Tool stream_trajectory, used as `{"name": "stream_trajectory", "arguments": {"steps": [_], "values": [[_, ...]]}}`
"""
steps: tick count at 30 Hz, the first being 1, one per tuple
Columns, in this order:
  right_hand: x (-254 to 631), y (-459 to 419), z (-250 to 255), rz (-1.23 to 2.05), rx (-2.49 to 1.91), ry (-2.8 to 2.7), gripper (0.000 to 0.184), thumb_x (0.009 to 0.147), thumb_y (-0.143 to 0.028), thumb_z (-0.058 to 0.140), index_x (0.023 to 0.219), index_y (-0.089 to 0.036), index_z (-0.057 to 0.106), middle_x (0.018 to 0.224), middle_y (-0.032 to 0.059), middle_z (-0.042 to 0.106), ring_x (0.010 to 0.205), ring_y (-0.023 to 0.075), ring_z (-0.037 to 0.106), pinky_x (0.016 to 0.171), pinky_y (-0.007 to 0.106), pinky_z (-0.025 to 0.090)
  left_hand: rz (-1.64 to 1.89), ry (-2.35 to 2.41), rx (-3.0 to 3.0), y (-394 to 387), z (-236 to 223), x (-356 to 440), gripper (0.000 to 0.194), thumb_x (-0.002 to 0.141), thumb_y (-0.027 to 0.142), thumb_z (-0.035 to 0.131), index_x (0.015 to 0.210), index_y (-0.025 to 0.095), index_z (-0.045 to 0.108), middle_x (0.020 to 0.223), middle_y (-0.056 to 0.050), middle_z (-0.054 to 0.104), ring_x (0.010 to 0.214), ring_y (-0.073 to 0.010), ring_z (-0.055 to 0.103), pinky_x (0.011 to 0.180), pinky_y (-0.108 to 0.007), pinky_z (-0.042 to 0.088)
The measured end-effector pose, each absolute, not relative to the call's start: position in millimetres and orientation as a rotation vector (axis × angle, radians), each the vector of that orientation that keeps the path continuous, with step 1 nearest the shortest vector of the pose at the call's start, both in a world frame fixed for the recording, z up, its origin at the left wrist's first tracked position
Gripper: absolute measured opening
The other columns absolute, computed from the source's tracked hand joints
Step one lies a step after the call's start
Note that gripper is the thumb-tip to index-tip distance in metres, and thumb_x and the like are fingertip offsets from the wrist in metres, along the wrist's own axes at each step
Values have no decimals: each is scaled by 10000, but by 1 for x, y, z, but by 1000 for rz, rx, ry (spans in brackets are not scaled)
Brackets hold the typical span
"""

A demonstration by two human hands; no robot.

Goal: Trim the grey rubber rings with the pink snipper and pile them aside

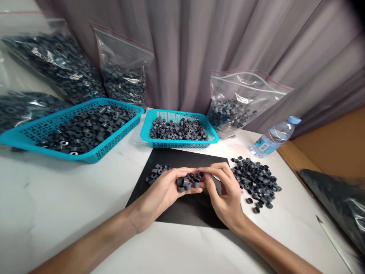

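Several small dark grey plastic rings lie in the cupped palm and fingers of my left hand, above a black mat. My right hand meets the left fingertips, its thumb and forefinger closed around one grey ring with its open end showing. A small heap of grey rings sits on the mat behind my left hand. To the right of my right hand, a larger pile of dark grey rings spreads over the white table.
Two turquoise baskets, a large one at left and a smaller one in the middle, hold grey pieces. Clear zip bags of similar pieces stand by the curtain. A water bottle is at right, beyond the pile.
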State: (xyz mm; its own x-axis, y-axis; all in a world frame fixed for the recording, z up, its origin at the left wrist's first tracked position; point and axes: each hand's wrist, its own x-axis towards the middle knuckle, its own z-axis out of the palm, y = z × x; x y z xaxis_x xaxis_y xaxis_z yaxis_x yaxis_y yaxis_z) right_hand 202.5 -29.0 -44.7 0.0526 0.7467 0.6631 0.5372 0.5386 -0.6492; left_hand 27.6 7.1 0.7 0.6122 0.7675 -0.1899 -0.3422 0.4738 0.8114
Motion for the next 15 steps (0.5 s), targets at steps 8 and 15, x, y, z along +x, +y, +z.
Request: {"name": "stream_trajectory", "arguments": {"steps": [8, 15], "values": [[202, -30, -42, 220, -1139, -1611, 226, 966, -125, 510, 1068, -236, 679, 943, 51, 567, 866, 187, 589, 745, 351, 507, 750, 677, 758, 5, 3, 29, 322, 897, 108, 462, 960, 101, 778, 1209, -124, 706, 1108, -277, 615, 963, -433, 525], [203, -30, -45, 159, -1152, -1565, 223, 971, -123, 513, 1082, -239, 668, 955, 44, 545, 866, 175, 575, 750, 334, 497, 697, 631, 774, 6, 3, 27, 365, 956, 234, 415, 1036, 103, 745, 1132, -131, 737, 1115, -280, 626, 1001, -429, 475]]}}
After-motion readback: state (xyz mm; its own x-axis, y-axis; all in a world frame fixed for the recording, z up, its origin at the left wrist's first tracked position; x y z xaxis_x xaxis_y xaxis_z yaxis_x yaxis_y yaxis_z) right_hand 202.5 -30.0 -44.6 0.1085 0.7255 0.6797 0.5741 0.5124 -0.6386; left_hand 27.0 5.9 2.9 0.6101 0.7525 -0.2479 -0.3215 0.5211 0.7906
